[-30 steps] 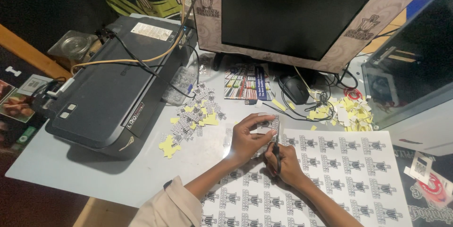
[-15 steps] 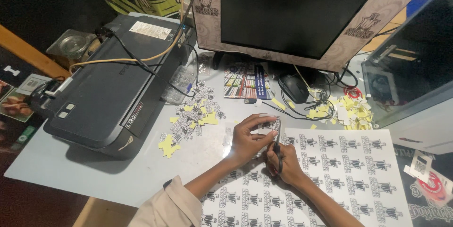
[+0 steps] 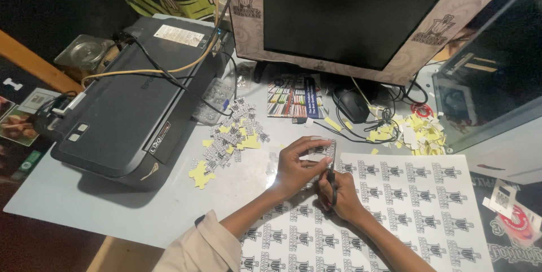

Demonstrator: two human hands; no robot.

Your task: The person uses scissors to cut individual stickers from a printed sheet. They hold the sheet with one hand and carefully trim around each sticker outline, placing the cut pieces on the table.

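Note:
A large white sticker sheet (image 3: 406, 204) printed with rows of black emblems lies on the desk in front of me. My left hand (image 3: 296, 164) pinches the sheet's top left corner piece (image 3: 323, 150), lifting it slightly. Dark-handled scissors (image 3: 331, 179) are gripped in my right hand (image 3: 339, 196), their blades pointing up into the sheet beside the pinched piece. A pile of cut-out stickers and yellow backing scraps (image 3: 232, 136) lies to the left of my hands.
A black printer (image 3: 130, 102) with cables fills the desk's left. A monitor (image 3: 350, 18) stands behind, with a colourful card (image 3: 293, 98) and a black mouse (image 3: 351, 106) under it. More yellow scraps (image 3: 415, 133) lie at the right beside a glass case (image 3: 491, 80).
The scissors have edged a little up along the sheet; both hands stay almost where they were. The view has shifted slightly.

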